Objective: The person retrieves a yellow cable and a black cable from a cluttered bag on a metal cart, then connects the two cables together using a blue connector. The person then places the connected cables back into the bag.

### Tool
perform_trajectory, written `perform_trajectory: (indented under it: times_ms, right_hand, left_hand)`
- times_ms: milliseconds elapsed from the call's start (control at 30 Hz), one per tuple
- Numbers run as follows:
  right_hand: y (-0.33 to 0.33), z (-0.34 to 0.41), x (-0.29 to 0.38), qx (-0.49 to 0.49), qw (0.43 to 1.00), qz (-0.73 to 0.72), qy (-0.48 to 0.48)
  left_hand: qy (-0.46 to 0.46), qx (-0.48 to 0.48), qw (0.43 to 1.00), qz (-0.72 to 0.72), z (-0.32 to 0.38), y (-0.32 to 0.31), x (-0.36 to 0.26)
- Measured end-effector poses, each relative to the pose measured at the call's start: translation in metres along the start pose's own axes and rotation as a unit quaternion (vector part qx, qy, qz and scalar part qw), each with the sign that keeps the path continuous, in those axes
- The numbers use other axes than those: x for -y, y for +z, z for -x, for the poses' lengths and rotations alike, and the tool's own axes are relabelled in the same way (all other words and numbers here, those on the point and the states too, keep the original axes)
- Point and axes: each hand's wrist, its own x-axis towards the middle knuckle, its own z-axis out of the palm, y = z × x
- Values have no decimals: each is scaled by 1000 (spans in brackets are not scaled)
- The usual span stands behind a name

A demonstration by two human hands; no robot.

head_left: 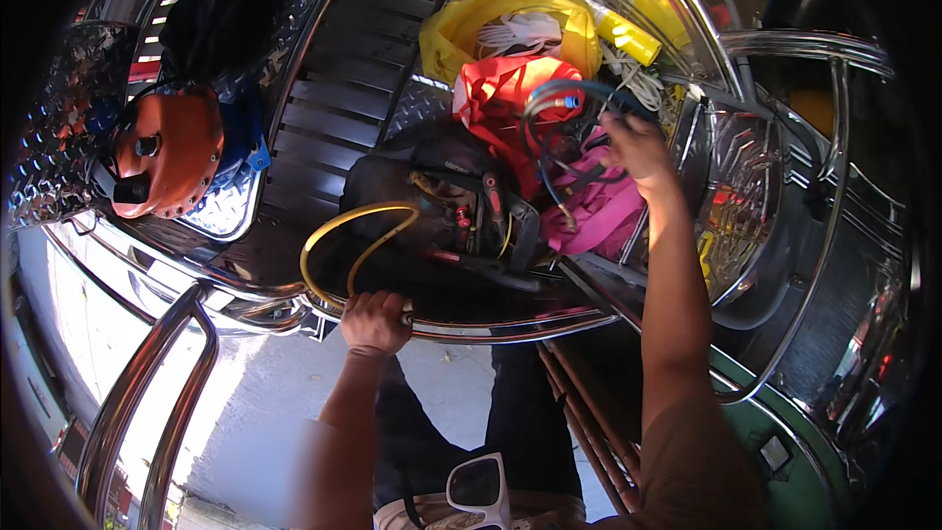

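My left hand (375,322) is closed around a yellow hose (360,212) at the metal edge of a vehicle bed. The hose loops up and over an open black tool bag (390,184), and a metal fitting shows beside my thumb. Further out, my right hand (639,147), partly blurred, grips a bundle of dark and blue hoses (541,154) with metal fittings on their ends. Below those hoses lies a pink cloth bag (600,210). Inside the tool bag are a hacksaw-like tool with a red-and-black handle (493,193) and other hand tools.
Beyond the tool bag are a red bag (500,110), a yellow bag (441,33) with white cord and a yellow cylinder (633,37). An orange round-bodied device (173,151) sits at left. Chrome rails (140,397) and a slatted metal bench (331,118) surround the space.
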Motion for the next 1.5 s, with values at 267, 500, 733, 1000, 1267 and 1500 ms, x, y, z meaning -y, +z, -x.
perform_trajectory:
  times_ms: [267, 500, 733, 1000, 1267, 1500]
  right_hand:
    - [-79, 146, 57, -20, 853, -501, -144]
    - [-7, 205, -21, -7, 699, -713, -59]
    - [63, 269, -112, 60, 650, -751, 101]
    - [25, 161, -102, 117, 855, -467, 194]
    - [16, 88, -106, 104, 867, -469, 129]
    - [-76, 71, -139, -67, 864, -444, 228]
  left_hand:
    - [-94, 91, 991, 24, -10, -17, -13]
    - [-345, 155, 646, 662, -53, -32, -112]
    - [-271, 103, 548, 785, -79, -36, -144]
    - [-297, 93, 721, 619, 29, -122, -78]
    - [-399, -64, 505, 763, 82, -138, -47]
    - [-430, -147, 485, 747, 92, -156, 32]
